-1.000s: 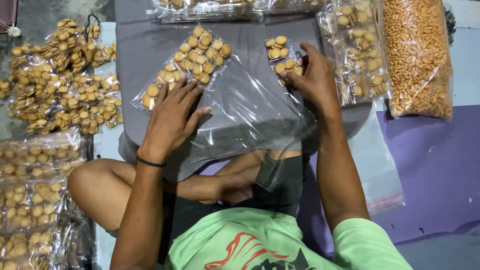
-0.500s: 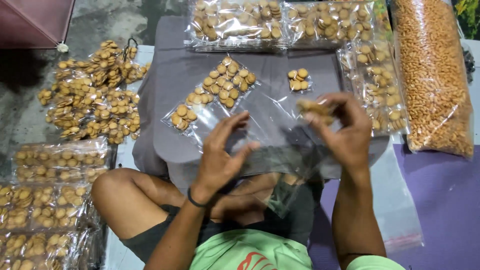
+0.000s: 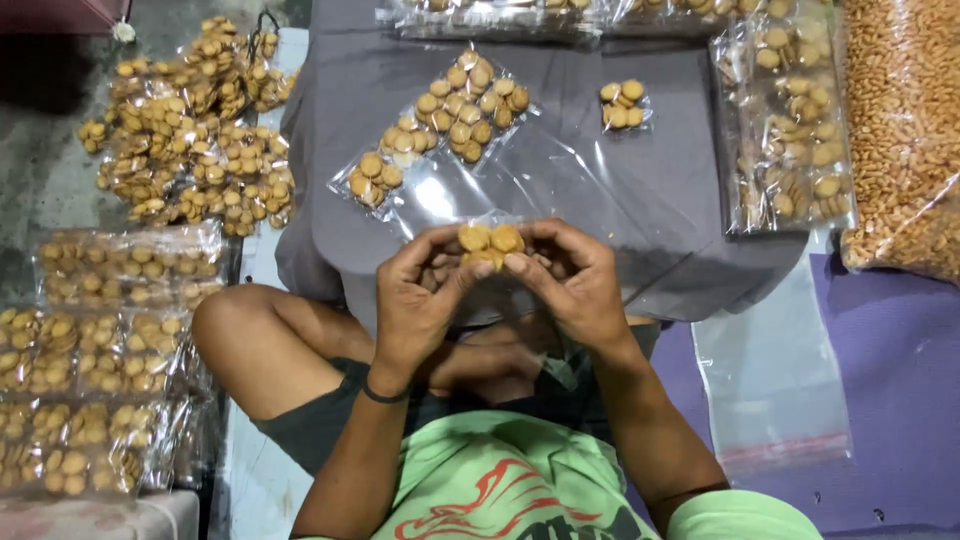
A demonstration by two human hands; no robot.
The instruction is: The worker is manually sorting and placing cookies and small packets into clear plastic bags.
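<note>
— Two or three round golden biscuits point(image 3: 489, 243) sit pinched between my fingertips, near the middle, just above my lap at the near edge of the grey cloth point(image 3: 680, 200).

— Which hand grips them?

— Both. My left hand point(image 3: 420, 300) clasps them from the left, my right hand point(image 3: 575, 285) from the right, with a thin clear bag point(image 3: 470, 300) crumpled around them.

— And the containers, left to right?

— Far left, a heap of small filled packets point(image 3: 185, 140); nearer, flat bags of biscuits point(image 3: 95, 400). On the cloth, a part-filled strip point(image 3: 440, 125), then a small packet point(image 3: 625, 105). At right, a stack of packets point(image 3: 790, 130) and a big sack of orange snacks point(image 3: 905, 120).
</note>
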